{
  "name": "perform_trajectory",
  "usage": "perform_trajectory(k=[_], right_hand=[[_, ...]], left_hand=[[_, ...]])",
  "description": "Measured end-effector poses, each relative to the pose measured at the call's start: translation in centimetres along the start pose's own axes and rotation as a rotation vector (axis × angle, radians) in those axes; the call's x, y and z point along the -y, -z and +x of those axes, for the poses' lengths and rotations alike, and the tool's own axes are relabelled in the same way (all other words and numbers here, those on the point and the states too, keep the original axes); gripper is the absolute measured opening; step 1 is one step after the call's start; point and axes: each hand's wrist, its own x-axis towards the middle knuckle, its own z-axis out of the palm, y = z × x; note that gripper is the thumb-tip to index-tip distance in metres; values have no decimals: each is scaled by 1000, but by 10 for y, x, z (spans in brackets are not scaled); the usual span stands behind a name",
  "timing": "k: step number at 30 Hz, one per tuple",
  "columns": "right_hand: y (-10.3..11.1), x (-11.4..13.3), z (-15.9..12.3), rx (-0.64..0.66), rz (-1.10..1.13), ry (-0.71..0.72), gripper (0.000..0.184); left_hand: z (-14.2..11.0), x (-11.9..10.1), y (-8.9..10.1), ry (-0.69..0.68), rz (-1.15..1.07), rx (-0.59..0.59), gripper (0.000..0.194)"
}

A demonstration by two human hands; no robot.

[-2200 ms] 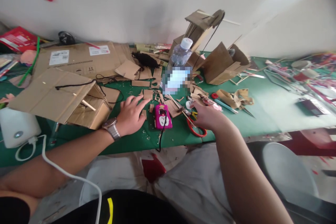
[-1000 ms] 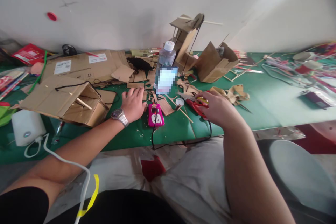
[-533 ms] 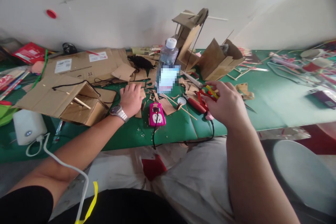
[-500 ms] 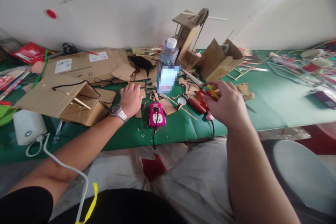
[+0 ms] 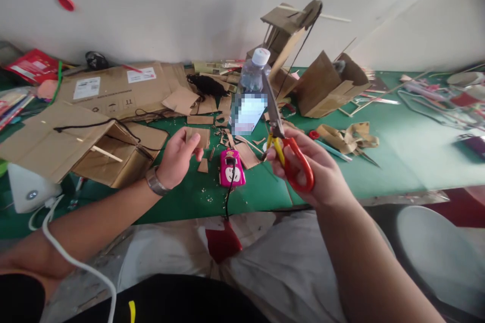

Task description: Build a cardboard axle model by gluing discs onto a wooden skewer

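My right hand grips scissors with red-orange handles and a yellow part, their blades pointing up and away from me. Between the thumb and fingers of my left hand is a small piece of cardboard. A pink box-shaped device with a white face print lies on the table between my hands, a black cable plugged into it. Beyond it a phone with a lit, blurred screen leans against a clear bottle with a white cap.
Cardboard scraps litter the green table. A cardboard house model and a white power bank with a cable are at left. A cardboard tower and an open cardboard box stand behind. A grey stool is at right.
My right hand has lifted the scissors off the table and turned them upright. My left hand has picked up a cardboard piece and turned palm inward. The view has shifted slightly.
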Motion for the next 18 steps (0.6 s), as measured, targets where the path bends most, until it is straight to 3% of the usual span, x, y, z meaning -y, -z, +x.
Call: perform_trajectory(k=[8,14,16,18], right_hand=[[-44,-31,-14,298,283,-299,44],[-60,-47,-22,401,342,-373,43],[-62,-52,-24,422,337,-394,46],[-64,-56,-25,434,310,-406,49]], left_hand=[[-26,7,10,134,-156,-154,50],[-26,5,12,181,-167,-268,51],[-26,7,14,154,-130,-252,47],[-25,7,18,42,-10,-208,43]])
